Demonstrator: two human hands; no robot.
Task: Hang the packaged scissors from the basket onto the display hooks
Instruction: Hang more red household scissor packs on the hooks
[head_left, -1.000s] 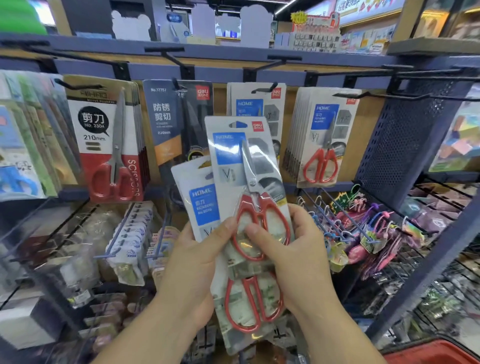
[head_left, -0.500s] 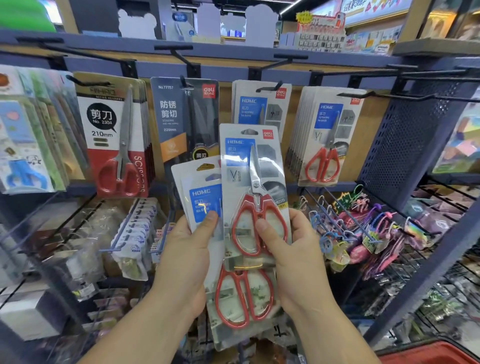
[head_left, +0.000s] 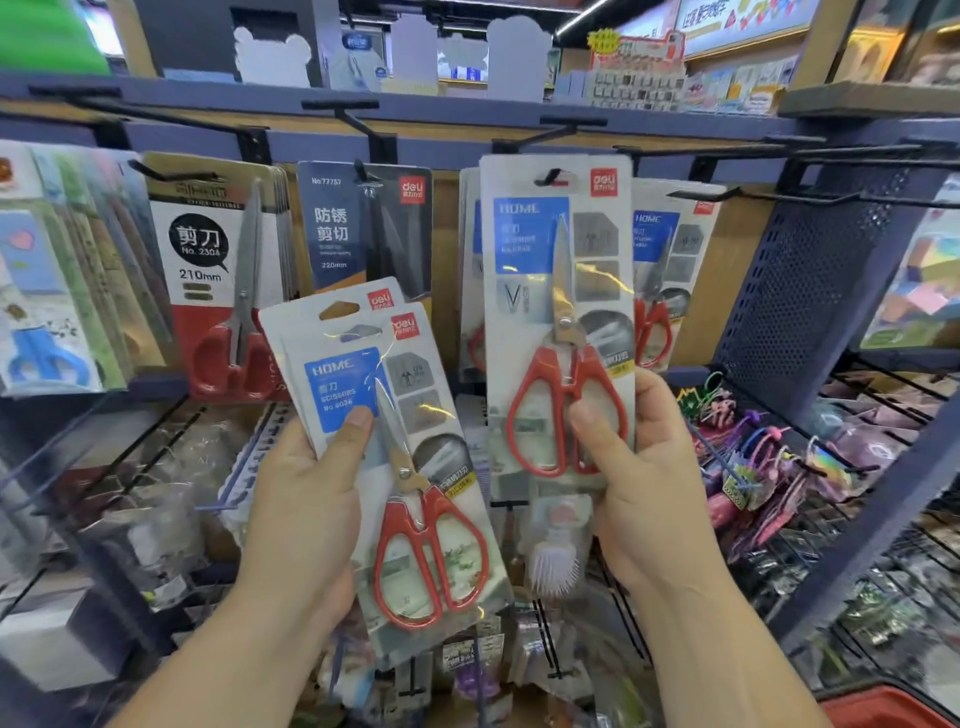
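a blue rack (head_left: 810, 291) fills the view, its top rail carrying black hooks hung with carded scissors. from the left hang a 210mm pack (head_left: 208, 270), a dark pack (head_left: 363, 228), then 2 bunches of white home packs (head_left: 670, 249).

the right pack (head_left: 558, 291) stands upright in front of the nearer bunch, raised to the hook (head_left: 550, 176). the hook's black tip shows in the pack's hang slot. whether the card hangs free on it i cannot tell. the right hand (head_left: 649, 467) grips this pack at its lower end, thumb across the red handles, fingers behind the card.

lower and to the left, well off the hooks, the left packs (head_left: 415, 467), 2 stacked cards, tilt with their tops leaning left. the left hand (head_left: 306, 509) pinches them, thumb flat on the blue label, fingers behind.

a corner of the red basket (head_left: 883, 709) shows at the bottom right.
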